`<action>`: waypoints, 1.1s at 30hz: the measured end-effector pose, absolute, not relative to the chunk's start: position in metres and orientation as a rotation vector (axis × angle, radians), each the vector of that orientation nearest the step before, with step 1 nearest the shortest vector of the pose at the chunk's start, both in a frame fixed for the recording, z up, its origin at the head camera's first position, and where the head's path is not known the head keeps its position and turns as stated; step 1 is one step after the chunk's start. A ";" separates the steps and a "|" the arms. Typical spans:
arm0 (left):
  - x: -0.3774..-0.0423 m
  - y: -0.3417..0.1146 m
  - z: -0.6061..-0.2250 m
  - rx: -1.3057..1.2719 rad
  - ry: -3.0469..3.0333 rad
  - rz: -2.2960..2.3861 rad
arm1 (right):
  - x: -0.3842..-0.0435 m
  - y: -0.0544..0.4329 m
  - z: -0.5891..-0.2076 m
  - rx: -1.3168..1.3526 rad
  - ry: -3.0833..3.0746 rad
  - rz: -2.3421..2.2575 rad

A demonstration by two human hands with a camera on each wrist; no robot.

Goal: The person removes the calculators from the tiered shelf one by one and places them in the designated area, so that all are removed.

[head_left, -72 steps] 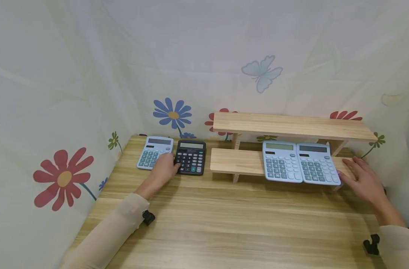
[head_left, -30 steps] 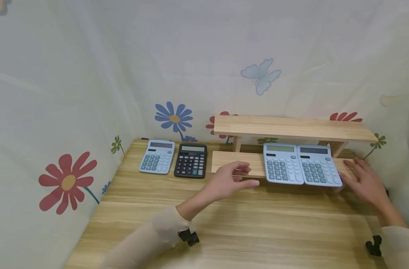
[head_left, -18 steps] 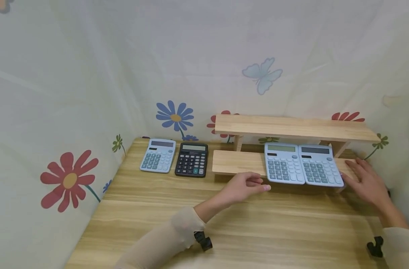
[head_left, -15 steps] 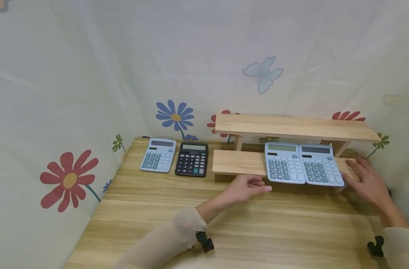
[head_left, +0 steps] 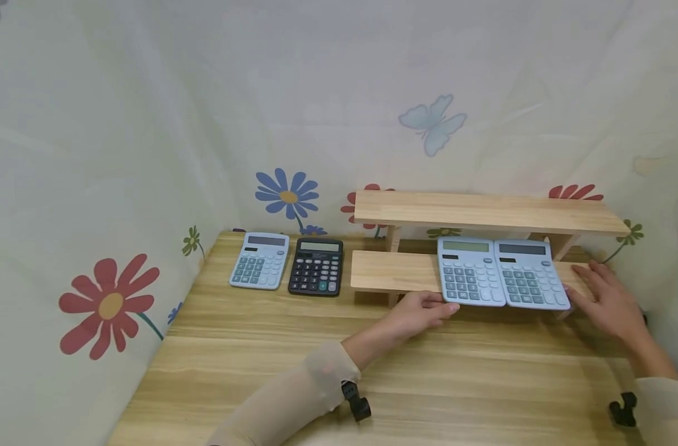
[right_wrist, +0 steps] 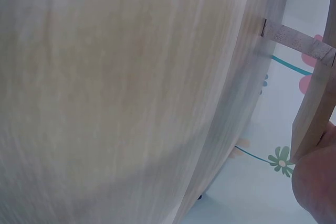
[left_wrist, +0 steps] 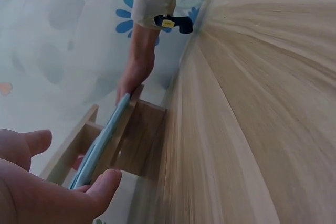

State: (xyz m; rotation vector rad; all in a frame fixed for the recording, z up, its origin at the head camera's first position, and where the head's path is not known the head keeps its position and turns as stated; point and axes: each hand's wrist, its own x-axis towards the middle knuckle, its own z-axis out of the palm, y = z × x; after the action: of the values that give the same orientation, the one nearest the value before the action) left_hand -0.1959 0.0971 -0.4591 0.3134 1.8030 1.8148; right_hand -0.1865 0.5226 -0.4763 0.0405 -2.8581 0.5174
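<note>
Two light-blue calculators, a left one (head_left: pixel 472 272) and a right one (head_left: pixel 530 275), lie side by side on the lower board of a two-tier wooden shelf (head_left: pixel 394 271). My left hand (head_left: pixel 413 317) is at the lower left corner of the left one. Its thumb tip appears to touch that corner; in the left wrist view the fingers (left_wrist: pixel 102 192) spread around the calculator edge (left_wrist: pixel 100 148). My right hand (head_left: pixel 608 300) rests on the lower board's right end, its thumb against the right calculator's side. The right wrist view shows only part of this hand (right_wrist: pixel 317 182) beside the board.
On the wooden table (head_left: pixel 428 378), left of the shelf, lie a third light-blue calculator (head_left: pixel 259 261) and a black calculator (head_left: pixel 316 266). The shelf's upper board (head_left: pixel 483 209) overhangs behind the calculators. A flower-printed curtain (head_left: pixel 316 93) hangs behind and at the sides.
My left hand has left the black calculator and moved right to the left shelf calculator's lower corner. My right hand stays at the shelf's right end; the calculators have not visibly moved.
</note>
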 end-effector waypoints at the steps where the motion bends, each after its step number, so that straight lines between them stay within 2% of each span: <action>1: -0.196 0.099 -0.460 0.302 1.780 1.835 | -0.186 0.522 -0.475 0.038 -2.856 0.516; 17: -0.202 0.121 -0.476 0.108 1.369 2.144 | -0.186 0.522 -0.474 0.003 -2.874 0.505; 33: -0.198 0.112 -0.489 0.100 1.336 2.165 | -0.187 0.522 -0.475 -0.008 -2.866 0.506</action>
State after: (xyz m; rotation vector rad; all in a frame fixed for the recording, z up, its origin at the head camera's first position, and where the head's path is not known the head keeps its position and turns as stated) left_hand -0.1978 0.1124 -0.4888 0.0998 1.3358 2.1652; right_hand -0.1867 0.5216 -0.4749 -0.0082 -2.8663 0.5060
